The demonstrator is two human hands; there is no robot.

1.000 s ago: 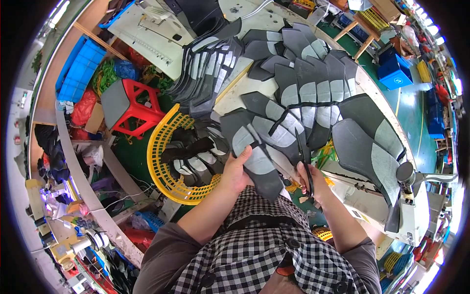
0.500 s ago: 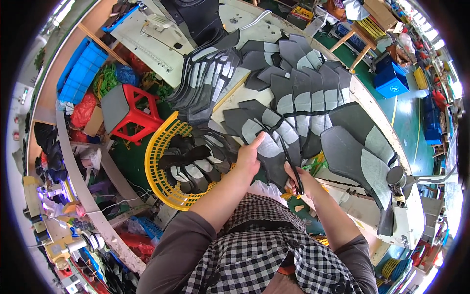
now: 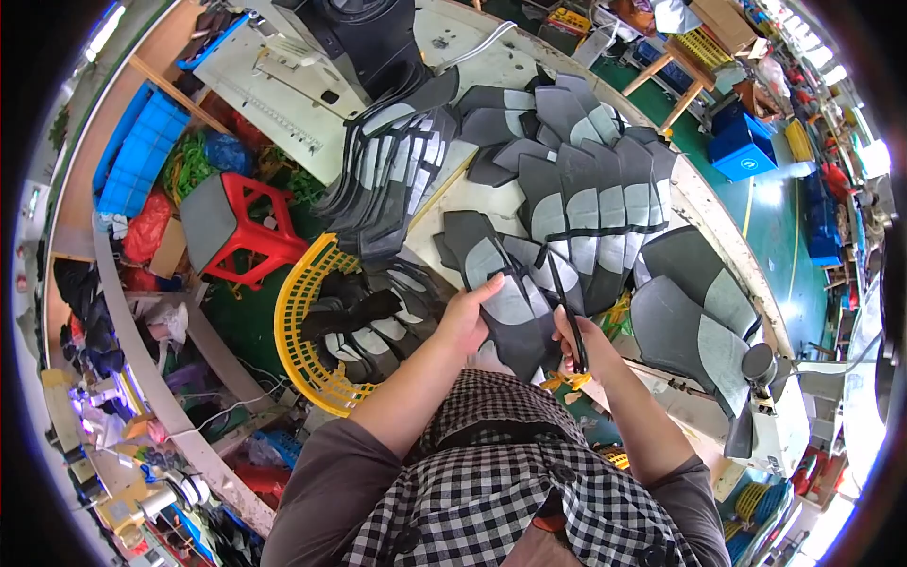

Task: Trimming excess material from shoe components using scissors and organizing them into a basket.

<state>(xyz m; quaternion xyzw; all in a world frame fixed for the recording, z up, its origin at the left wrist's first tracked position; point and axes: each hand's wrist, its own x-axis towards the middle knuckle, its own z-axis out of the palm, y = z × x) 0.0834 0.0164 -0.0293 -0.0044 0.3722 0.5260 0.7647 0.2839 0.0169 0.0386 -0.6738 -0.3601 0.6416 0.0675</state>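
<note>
Head view: left hand (image 3: 463,321) on a flat dark grey piece with a pale silver-grey panel (image 3: 508,300); right hand (image 3: 590,344) on slim black scissors (image 3: 571,321).

At far left, a blue plastic crate (image 3: 142,151) stands beyond a red plastic stool with a grey seat (image 3: 213,225). Next, a round yellow perforated plastic basket (image 3: 295,326) contains a jumble of dark and pale pieces (image 3: 373,342). Above it, a tight stack of curved dark grey pieces with pale bands (image 3: 383,194) rests at the white worktable (image 3: 482,194).

At centre, the flat piece lies in front of the person, at the table's near edge. The left hand pinches its left side, thumb pressed on top; the fingers beneath are hidden. Right of it, the right hand's fingers are closed around the scissor handles, blades pointing away from the body. Blade contact with the piece cannot be determined.

Further right, a fanned row of two-tone grey pieces (image 3: 590,194) overlaps on the table; two larger dark grey panels with pale ends (image 3: 680,326) lie nearer.
</note>
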